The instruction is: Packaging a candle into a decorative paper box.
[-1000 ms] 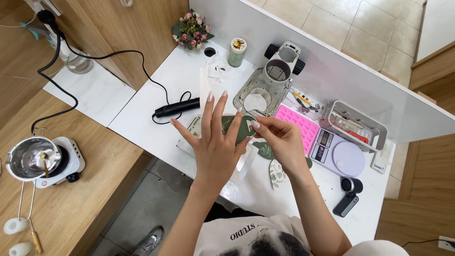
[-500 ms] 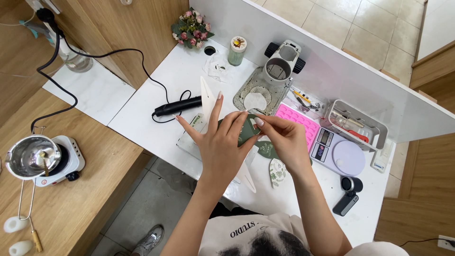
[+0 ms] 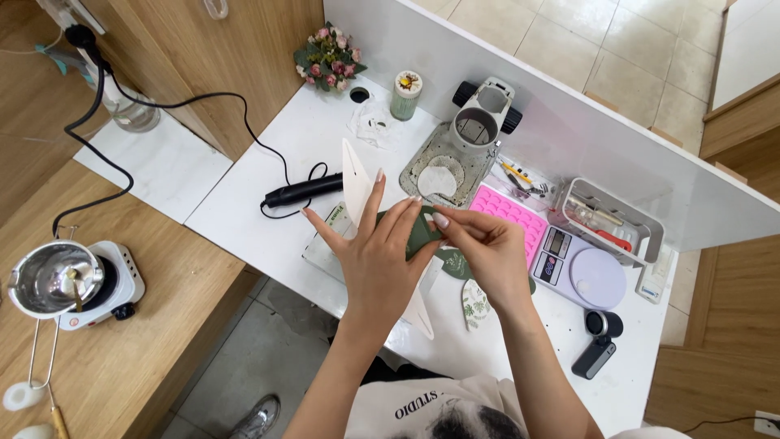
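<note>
Both hands are up over the white desk [image 3: 244, 203], meeting in the middle. The left hand [image 3: 375, 258] is spread wide, fingers fanned, and its palm side backs a dark green tag [image 3: 421, 232] together with a clear pointed sleeve [image 3: 356, 180] that rises past the fingertips and pokes out again below the wrist. The right hand [image 3: 486, 254] comes in from the right, its grip pressed together, thumb and forefinger pinching the edge of the dark green tag right at the left fingertips. So the tag sits between the 2 hands, held above the desk, touching both.

Just below the right grip, 2 more tags lie flat on the desk: another green tag [image 3: 455, 262] and a pale leaf-printed tag [image 3: 474, 302] beside the right wrist. Beyond the right grip, further up, there is a pink silicone mould [image 3: 508, 213], and to its right a lilac kitchen scale [image 3: 581, 268] and a grey organiser tray [image 3: 611, 213]. Above the grips stands a grey speckled slab [image 3: 426, 158] with a white disc on it and a white press tool [image 3: 481, 118] at its far end.

Left of the left grip, a black heat tool [image 3: 302, 189] lies on the desk with its cable looping away. Far back sits a small posy of flowers [image 3: 329, 57] and a green jar [image 3: 405, 89]. Well off to the left, on the wooden counter, a metal melting pot [image 3: 45, 278] rests on a small hotplate [image 3: 110, 284]. Near the right elbow, a small black camera [image 3: 600, 341] lies on the desk.
</note>
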